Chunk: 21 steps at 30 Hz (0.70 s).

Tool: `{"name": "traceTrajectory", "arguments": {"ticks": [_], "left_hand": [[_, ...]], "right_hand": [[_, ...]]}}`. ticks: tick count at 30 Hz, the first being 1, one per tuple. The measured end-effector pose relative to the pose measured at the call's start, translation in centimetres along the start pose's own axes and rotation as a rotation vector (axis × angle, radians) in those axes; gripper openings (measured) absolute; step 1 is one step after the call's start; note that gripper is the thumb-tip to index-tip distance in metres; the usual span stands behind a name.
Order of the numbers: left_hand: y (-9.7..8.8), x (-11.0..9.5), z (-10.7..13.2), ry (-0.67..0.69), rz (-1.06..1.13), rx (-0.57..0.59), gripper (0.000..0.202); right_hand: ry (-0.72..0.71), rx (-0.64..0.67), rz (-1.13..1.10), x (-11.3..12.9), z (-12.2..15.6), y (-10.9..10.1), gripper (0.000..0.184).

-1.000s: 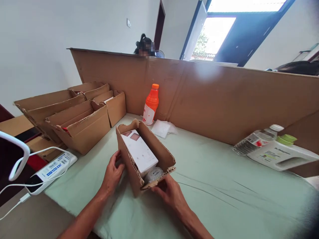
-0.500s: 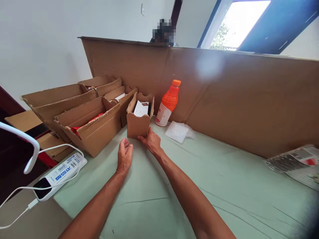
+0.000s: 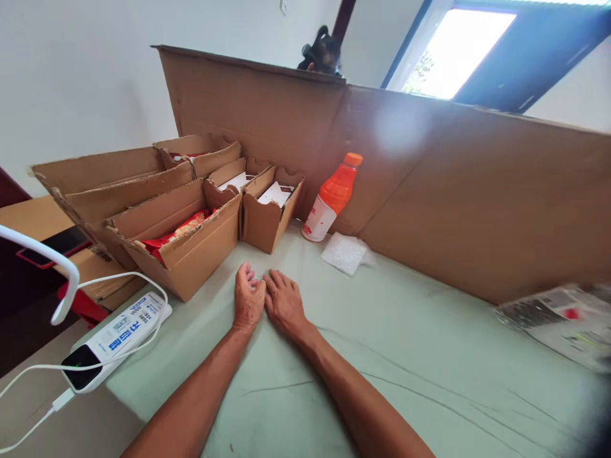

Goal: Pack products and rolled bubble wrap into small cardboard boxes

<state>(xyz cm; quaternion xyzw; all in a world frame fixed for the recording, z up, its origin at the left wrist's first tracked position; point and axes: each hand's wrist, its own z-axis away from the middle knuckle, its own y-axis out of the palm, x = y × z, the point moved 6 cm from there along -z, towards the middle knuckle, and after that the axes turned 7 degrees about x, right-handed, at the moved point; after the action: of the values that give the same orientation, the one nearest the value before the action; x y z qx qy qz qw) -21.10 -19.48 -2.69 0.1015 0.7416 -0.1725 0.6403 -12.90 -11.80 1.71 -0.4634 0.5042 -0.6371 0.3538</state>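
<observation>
My left hand (image 3: 249, 299) rests on its side on the green tabletop (image 3: 286, 407), fingers loosely curled with nothing visible in them. Beside it, my right hand (image 3: 286, 304) lies palm down with its fingers stretched out, its thumb side close to the left hand. Beyond both hands stands a small open cardboard box (image 3: 265, 219) holding white pieces of card or paper. It stands against a similar small box (image 3: 226, 175) to its left. Nearer on the left, a larger cardboard box (image 3: 200, 245) contains red packets (image 3: 181, 229).
An orange-capped bottle (image 3: 329, 200) stands at the back near white foam sheets (image 3: 346, 253). Cardboard walls (image 3: 429, 191) border the far side. A white power bank (image 3: 114, 340) with cables lies at left, plastic packaging (image 3: 563, 318) at right. A person's head (image 3: 322, 51) shows behind the wall.
My right hand has let go of the small box and drawn back towards me beside the left hand. The box now sits further left, against its neighbour. The view has shifted slightly.
</observation>
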Motion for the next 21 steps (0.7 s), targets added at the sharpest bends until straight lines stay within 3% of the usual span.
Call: {"name": "traceTrajectory", "arguments": {"ticks": [6,11,14,16,18,21], "left_hand": [[-0.4,-2.4,0.4,0.069,-0.241,0.156,0.045],[1.1,-4.0,3.2,0.22,-0.426,0.464,0.041],[3.2,-3.3,6.4,0.503,-0.82,0.661,0.063],[4.3,-2.6,9.0,0.628,-0.969,0.708,0.073],[5.1,-2.6,12.5,0.694,-1.048,0.763,0.073],[6.2,-4.1,19.5,0.748,-1.056,0.93,0.07]], "right_hand": [[-0.129,0.038,-0.009,1.4,11.9,2.6,0.056],[-0.127,-0.013,-0.037,2.9,21.6,2.4,0.058],[-0.204,-0.036,-0.019,3.0,26.3,2.6,0.049],[-0.211,-0.058,-0.036,0.8,29.1,2.1,0.038],[-0.078,-0.157,-0.054,-3.9,32.3,0.1,0.03],[0.289,-0.429,0.069,-13.5,38.9,-6.1,0.031]]}}
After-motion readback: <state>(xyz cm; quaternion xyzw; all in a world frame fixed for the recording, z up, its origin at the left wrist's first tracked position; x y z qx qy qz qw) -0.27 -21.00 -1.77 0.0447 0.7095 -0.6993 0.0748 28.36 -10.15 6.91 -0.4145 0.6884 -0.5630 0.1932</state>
